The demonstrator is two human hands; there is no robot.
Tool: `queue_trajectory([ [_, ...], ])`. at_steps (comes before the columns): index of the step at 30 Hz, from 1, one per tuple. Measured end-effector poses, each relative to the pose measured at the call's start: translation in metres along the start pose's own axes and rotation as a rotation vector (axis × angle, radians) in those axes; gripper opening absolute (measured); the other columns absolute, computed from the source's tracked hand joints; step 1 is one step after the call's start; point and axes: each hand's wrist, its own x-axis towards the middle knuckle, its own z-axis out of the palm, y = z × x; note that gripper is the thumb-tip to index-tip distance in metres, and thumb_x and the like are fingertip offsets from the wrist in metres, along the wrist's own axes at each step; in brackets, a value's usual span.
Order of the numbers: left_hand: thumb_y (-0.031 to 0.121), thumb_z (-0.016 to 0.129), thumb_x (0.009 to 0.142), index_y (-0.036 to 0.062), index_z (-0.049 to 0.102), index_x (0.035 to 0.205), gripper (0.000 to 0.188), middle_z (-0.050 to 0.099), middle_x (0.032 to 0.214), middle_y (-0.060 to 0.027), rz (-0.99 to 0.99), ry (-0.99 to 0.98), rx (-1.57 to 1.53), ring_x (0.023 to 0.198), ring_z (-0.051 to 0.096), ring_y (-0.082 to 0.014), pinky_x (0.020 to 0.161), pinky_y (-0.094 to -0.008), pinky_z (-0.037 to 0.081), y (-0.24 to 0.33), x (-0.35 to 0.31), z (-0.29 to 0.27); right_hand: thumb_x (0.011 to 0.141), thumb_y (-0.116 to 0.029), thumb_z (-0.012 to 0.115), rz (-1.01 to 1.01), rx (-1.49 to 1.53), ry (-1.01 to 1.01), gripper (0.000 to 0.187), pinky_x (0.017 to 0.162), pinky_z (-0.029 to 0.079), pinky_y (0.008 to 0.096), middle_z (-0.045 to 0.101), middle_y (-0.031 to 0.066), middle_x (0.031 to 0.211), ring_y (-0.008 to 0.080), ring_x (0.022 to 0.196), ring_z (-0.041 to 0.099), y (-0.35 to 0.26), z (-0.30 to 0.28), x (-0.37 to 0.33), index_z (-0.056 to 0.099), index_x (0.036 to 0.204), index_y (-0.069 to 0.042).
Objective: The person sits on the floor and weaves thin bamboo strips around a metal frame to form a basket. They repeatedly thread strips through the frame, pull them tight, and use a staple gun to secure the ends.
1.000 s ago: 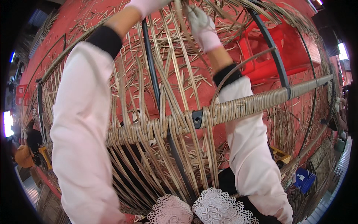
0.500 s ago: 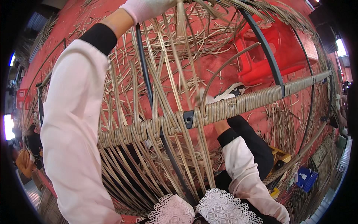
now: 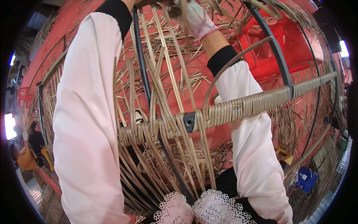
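Brown wrapped bar [image 3: 257, 101], bodyward of both hands | right hand [image 3: 195, 20], gloved, strand [image 3: 186, 33] across it, grip unclear | left hand, out of frame, grip cannot be told | red plastic object [image 3: 298, 59], rightward

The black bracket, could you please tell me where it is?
Just right of the head view's centre, the black bracket sits on the strand-wrapped bar, between the sleeves.

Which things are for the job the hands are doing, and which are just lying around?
Seemingly part of the job:
White-gloved right hand
Long brown wicker strands
Round bar wrapped in brown cane
Flat dark metal frame bar

Seemingly just lying around:
Glossy red plastic stool-like piece
Loose tan strand scraps
Blue box-like thing
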Motion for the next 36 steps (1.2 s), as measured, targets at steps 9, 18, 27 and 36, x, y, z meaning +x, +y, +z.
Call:
queue_trajectory([
  [9, 0.035, 0.057, 0.096, 0.0117, 0.071, 0.118, 0.035, 0.072, 0.103, -0.0182, 0.295, 0.623, 0.835, 0.098, 0.068, -0.0368, 0.089, -0.0442, 0.052, 0.035, -0.144, 0.024, 0.093, -0.015, 0.061, -0.495, -0.844, 0.068, 0.018, 0.079, 0.051, 0.0466, 0.064, 0.0235, 0.102, 0.0401, 0.097, 0.063, -0.007, -0.035, -0.223, 0.066, 0.102, 0.0],
  [18, 0.024, 0.049, 0.102, -0.0002, 0.047, 0.143, 0.048, 0.066, 0.119, -0.012, -0.484, -0.977, -0.956, 0.087, 0.066, -0.0169, 0.079, -0.0285, 0.055, 0.08, -0.468, 0.361, 0.094, -0.015, 0.062, 0.361, -0.73, -0.481, 0.015, 0.075, 0.053, 0.0396, 0.061, 0.0153, 0.09, 0.0314, 0.082, 0.065, -0.083, -0.08, -0.522, 0.065, 0.094, -0.001],
  [27, 0.016, 0.052, 0.104, 0.0006, 0.048, 0.136, 0.035, 0.055, 0.108, -0.0048, -0.767, -0.382, -1.694, 0.091, 0.057, -0.0141, 0.08, -0.0312, 0.052, 0.074, -0.507, 0.528, 0.092, -0.03, 0.069, 0.614, -0.652, -0.769, 0.03, 0.074, 0.05, 0.0365, 0.069, 0.0151, 0.081, 0.0258, 0.072, 0.062, -0.097, -0.091, -0.538, 0.072, 0.092, -0.001],
  [36, 0.029, 0.05, 0.106, 0.0089, 0.054, 0.108, 0.02, 0.044, 0.069, 0.0045, -0.871, -0.461, -1.342, 0.054, 0.035, -0.0085, 0.054, -0.0256, 0.034, 0.107, -0.493, 0.501, 0.091, -0.024, 0.07, 0.434, -0.661, -0.605, 0.031, 0.077, 0.051, 0.0323, 0.073, 0.0111, 0.09, 0.0164, 0.078, 0.066, -0.126, -0.078, -0.544, 0.072, 0.112, -0.001],
])
